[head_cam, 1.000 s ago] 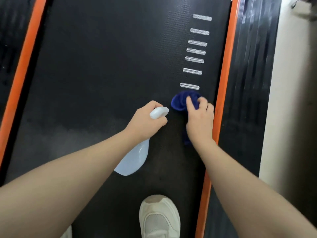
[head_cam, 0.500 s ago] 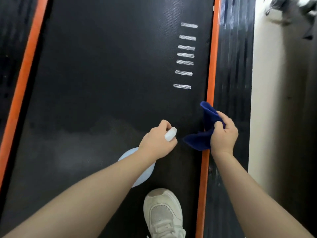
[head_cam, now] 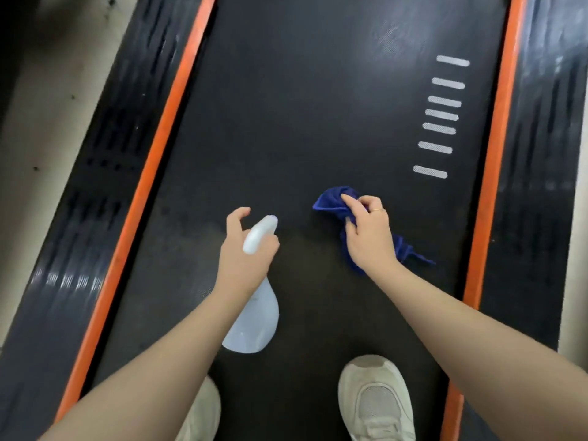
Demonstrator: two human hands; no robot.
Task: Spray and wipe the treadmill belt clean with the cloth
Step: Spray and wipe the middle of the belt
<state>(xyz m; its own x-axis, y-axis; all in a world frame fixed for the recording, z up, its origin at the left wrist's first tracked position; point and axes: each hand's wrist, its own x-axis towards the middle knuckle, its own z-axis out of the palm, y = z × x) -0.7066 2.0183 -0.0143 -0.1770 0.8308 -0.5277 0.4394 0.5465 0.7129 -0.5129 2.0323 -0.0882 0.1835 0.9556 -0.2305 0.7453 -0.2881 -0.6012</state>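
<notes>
The black treadmill belt fills the middle of the view between two orange strips. My left hand grips a pale translucent spray bottle by its neck, white nozzle pointing forward, forefinger lifted off the trigger. My right hand holds a crumpled dark blue cloth against the belt, right of the bottle. The cloth's tail trails out behind my wrist.
White dashes mark the belt's right side. Orange edge strips and ribbed black side rails flank the belt. My two pale sneakers stand on the belt near the bottom. Stained floor lies at far left.
My right hand brought the cloth from the right orange strip back onto the belt, toward the middle. The view shifted left, and my left forefinger lifted from the bottle.
</notes>
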